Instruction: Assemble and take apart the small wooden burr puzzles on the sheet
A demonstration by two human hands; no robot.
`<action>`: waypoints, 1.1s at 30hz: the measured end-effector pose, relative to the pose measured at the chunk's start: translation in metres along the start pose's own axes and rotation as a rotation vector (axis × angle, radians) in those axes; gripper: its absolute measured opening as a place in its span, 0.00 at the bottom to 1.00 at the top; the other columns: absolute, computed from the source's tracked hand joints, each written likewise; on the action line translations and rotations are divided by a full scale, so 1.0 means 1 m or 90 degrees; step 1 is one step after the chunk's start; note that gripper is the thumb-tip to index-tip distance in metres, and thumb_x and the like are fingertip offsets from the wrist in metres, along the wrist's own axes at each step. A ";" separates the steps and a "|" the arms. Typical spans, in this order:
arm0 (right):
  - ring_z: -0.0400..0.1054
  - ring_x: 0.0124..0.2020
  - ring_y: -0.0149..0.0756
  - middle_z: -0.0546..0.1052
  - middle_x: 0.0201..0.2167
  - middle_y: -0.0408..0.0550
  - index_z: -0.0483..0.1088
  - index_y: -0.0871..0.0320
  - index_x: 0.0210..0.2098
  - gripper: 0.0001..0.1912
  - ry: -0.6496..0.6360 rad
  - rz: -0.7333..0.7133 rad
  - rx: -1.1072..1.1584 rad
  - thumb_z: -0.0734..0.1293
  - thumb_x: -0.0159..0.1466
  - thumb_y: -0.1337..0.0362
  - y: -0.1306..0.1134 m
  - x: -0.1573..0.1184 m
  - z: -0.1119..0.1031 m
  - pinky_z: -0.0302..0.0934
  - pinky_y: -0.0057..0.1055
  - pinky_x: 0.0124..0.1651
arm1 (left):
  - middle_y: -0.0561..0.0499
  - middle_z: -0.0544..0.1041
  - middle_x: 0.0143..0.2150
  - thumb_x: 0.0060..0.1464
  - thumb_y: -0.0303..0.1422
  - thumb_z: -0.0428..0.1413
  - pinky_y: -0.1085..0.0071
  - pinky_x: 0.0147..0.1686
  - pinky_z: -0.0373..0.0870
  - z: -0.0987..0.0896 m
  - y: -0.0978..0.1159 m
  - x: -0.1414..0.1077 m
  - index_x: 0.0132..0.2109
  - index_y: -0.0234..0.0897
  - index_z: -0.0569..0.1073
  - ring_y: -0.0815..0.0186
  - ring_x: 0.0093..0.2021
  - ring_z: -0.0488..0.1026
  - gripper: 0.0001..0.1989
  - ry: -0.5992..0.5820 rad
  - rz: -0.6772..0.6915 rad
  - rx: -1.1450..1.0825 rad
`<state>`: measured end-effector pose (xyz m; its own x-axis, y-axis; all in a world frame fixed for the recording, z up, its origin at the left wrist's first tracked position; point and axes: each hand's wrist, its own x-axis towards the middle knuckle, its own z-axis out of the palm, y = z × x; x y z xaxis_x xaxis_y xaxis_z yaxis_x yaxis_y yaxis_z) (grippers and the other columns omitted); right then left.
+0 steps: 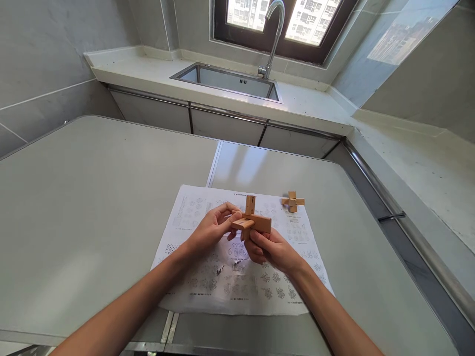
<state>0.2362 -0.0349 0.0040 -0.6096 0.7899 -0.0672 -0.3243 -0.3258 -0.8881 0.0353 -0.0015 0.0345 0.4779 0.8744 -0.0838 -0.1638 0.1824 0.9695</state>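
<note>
Between my two hands, above a printed sheet, is a wooden burr puzzle [261, 224] of crossed bars, with one bar standing upright. My left hand [218, 221] pinches its left side, thumb on top and fingers curled behind. From below, my right hand [267, 246] grips the lower bar with thumb and fingers. The printed instruction sheet [178, 277] lies under both hands, covered in small diagrams and wrinkled near the middle. A second wooden burr puzzle [293, 201], cross-shaped, rests at the sheet's far right corner, apart from my hands.
The sheet lies on a light grey table [92, 207] with a seam running through it. Beyond stands a counter [141, 69] with a sink [230, 81] and a tall faucet [274, 37] below a window. Another counter [419, 153] runs along the right side.
</note>
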 end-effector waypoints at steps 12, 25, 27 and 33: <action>0.51 0.20 0.25 0.59 0.22 0.34 0.69 0.57 0.38 0.20 0.005 0.012 -0.016 0.68 0.73 0.46 0.000 0.003 0.005 0.48 0.27 0.24 | 0.56 0.68 0.27 0.57 0.52 0.67 0.73 0.29 0.60 0.000 -0.004 0.003 0.37 0.37 0.72 0.72 0.26 0.61 0.23 0.052 -0.032 -0.098; 0.47 0.19 0.24 0.59 0.20 0.34 0.74 0.59 0.36 0.15 0.096 -0.027 0.146 0.73 0.70 0.54 -0.004 0.004 0.004 0.49 0.24 0.23 | 0.46 0.77 0.43 0.58 0.46 0.67 0.68 0.33 0.71 -0.003 -0.015 0.010 0.52 0.35 0.72 0.67 0.33 0.74 0.24 0.187 -0.018 -0.027; 0.46 0.19 0.24 0.57 0.20 0.34 0.75 0.60 0.35 0.14 0.136 -0.040 0.167 0.73 0.70 0.55 -0.006 0.005 0.002 0.50 0.22 0.23 | 0.45 0.77 0.45 0.57 0.44 0.67 0.68 0.33 0.72 -0.002 -0.014 0.010 0.52 0.35 0.71 0.67 0.33 0.76 0.24 0.227 -0.012 0.011; 0.41 0.19 0.24 0.52 0.20 0.32 0.75 0.59 0.37 0.13 0.214 -0.050 0.236 0.76 0.66 0.57 -0.012 0.008 -0.005 0.48 0.18 0.19 | 0.47 0.76 0.46 0.59 0.44 0.64 0.68 0.37 0.72 -0.002 -0.011 0.007 0.52 0.36 0.71 0.68 0.34 0.76 0.21 0.229 -0.003 0.057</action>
<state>0.2384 -0.0222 0.0115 -0.3254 0.9235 -0.2034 -0.6327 -0.3725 -0.6789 0.0384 0.0039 0.0230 0.1416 0.9788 -0.1477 -0.0782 0.1598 0.9840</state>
